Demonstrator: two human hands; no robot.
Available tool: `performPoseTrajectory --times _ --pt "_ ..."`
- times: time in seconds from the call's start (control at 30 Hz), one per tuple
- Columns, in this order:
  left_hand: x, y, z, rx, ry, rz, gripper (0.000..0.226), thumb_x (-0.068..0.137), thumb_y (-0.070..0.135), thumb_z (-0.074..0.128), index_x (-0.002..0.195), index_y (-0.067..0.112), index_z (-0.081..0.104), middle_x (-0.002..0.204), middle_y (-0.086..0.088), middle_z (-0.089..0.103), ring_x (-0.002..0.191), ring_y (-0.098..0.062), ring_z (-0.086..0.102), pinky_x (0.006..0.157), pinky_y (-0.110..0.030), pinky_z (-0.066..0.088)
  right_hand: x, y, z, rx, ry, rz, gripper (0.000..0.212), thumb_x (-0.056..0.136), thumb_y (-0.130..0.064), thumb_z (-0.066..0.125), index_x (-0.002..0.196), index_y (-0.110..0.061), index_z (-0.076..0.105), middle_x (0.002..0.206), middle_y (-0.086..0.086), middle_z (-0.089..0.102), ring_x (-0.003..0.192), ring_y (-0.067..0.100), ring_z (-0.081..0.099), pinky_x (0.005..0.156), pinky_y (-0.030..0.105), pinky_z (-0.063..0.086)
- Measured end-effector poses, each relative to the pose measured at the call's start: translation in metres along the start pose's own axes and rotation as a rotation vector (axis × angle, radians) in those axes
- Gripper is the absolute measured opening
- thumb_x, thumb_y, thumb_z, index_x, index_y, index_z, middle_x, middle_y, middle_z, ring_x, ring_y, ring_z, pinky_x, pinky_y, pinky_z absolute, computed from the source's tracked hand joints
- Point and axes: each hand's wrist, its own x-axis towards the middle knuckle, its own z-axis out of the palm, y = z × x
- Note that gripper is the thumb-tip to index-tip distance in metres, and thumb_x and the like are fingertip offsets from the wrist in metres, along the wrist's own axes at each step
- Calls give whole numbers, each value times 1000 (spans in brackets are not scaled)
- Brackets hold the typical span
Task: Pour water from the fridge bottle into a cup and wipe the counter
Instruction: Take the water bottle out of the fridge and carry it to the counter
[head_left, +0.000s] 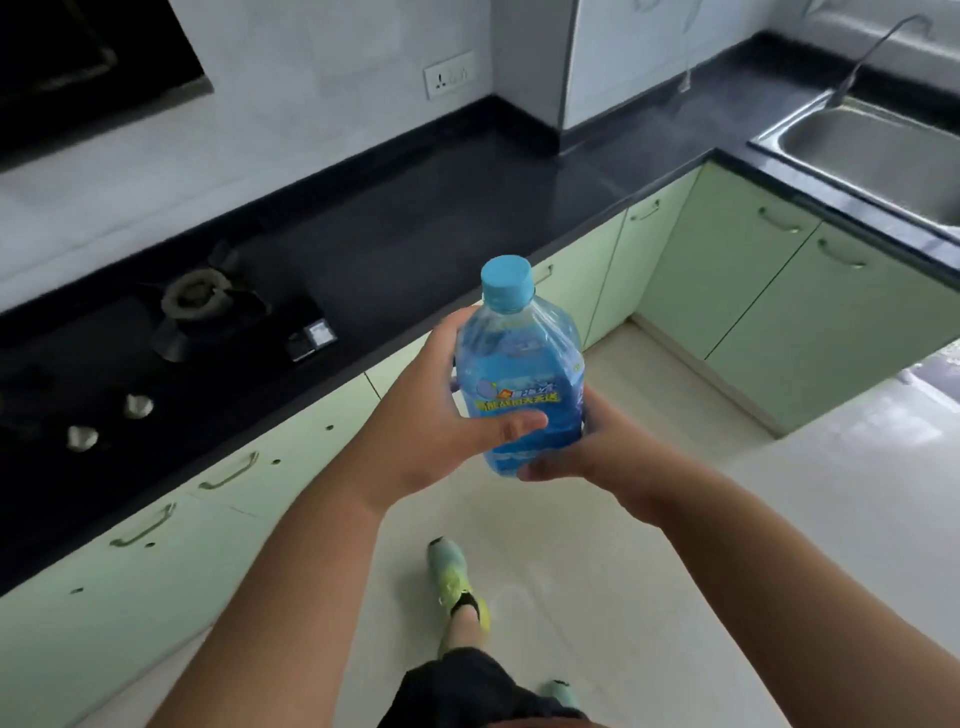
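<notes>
I am holding the bottle (519, 374) in front of me with 2 hands, up in the air over the floor (597, 545). It does not touch the counter (415, 208). The bottle is see-through blue plastic with a light blue cap (507, 280), and the cap is on. It stands almost upright, tipped a little with the cap toward the counter. A blue and yellow label goes around its middle.

My left hand (441, 410) wraps the left side of the bottle. Its thumb lies across the front over the label, so that grip is closed on the bottle. My right hand (582, 447) holds the bottom part from the right side and from under it. Its fingers curl below the base, so that grip is closed on the bottle too.

The counter is dark and runs along the wall, then turns a corner toward the right. A gas stove (156, 353) sits on its left part, with 1 burner and 2 shiny knobs showing. A steel sink (872, 150) with a thin tap (878, 52) is set in the counter at the far right end. Light green cupboard doors (779, 291) run under the counter's front edge.

Below my arms I see dark shorts and my shoes (457, 582) on the pale floor.
</notes>
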Motion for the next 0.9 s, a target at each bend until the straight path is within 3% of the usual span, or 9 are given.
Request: performPoseTrajectory --times 0.07,0.23,0.47,0.63,0.73,0.9 --pt "42 -3 -6 49 -40 19 85 75 36 92 144 40 43 132 26 61 123 2 61 101 -29 57 25 -5 -18 9 72 -12 85 66 9 89 136 -24 54 124 0 74 112 19 74 93 39 61" --pt "153 -9 -18 71 -195 59 88 76 37 93 147 35 42 134 21 62 122 0 63 100 -34 58 83 -29 -63 61 245 17 90 58 1 91 136 -26 54 123 -1 75 112 20 73 93 41 62" --pt "281 3 -26 116 -341 125 93 80 39 90 153 38 32 139 21 58 128 -4 61 102 -38 58 157 -60 -122 143 353 37 98 50 -8 94 138 -26 53 125 1 74 114 22 72 97 48 60" --pt "350 4 -24 176 -284 99 90 78 38 91 149 38 36 134 22 62 122 3 62 99 -28 58 219 -79 -175 123 293 48 94 57 3 92 138 -25 53 123 0 75 111 20 74 97 44 60" --pt "387 3 -19 186 -188 43 90 78 38 91 149 39 37 132 25 62 120 9 61 95 -17 56 266 -89 -214 63 220 65 91 60 9 91 135 -26 53 121 0 75 110 19 74 96 43 61" --pt "432 5 -3 157 30 -52 84 77 34 92 144 40 40 130 25 63 119 8 62 93 -15 55 332 -117 -276 -105 46 101 92 59 5 92 132 -33 52 119 -4 75 111 18 73 96 41 60"
